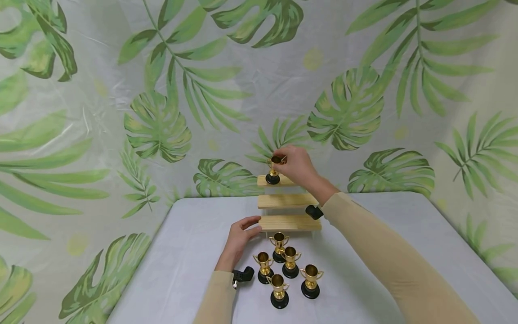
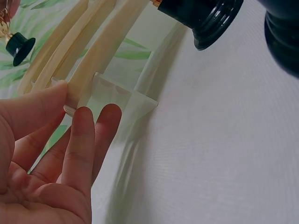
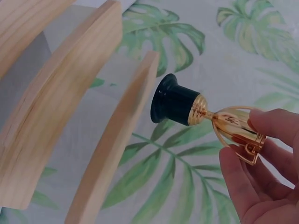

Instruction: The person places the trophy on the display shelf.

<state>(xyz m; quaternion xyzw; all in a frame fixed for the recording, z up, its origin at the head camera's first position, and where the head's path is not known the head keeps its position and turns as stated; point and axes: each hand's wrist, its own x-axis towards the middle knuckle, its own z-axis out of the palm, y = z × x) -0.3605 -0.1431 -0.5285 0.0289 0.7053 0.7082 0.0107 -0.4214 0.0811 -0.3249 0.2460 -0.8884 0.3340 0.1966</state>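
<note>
My right hand [image 1: 297, 166] pinches a small gold trophy cup [image 3: 233, 125] by its bowl and handle, thumb on one side and fingers on the other. Upright in the head view, the cup has its black base near the left end of the top tier of a wooden three-tier display stand [image 1: 289, 222]. In the right wrist view a small gap shows between base and plank. My left hand [image 1: 238, 238] holds the left end of the stand's lowest plank [image 2: 86, 81] between thumb and fingers.
Several more gold trophy cups [image 1: 310, 279] with black bases stand upright in a group on the white-covered table [image 1: 364, 270], in front of the stand. Clear supports [image 2: 114, 93] carry the planks. A leaf-patterned curtain [image 1: 226, 135] hangs close behind.
</note>
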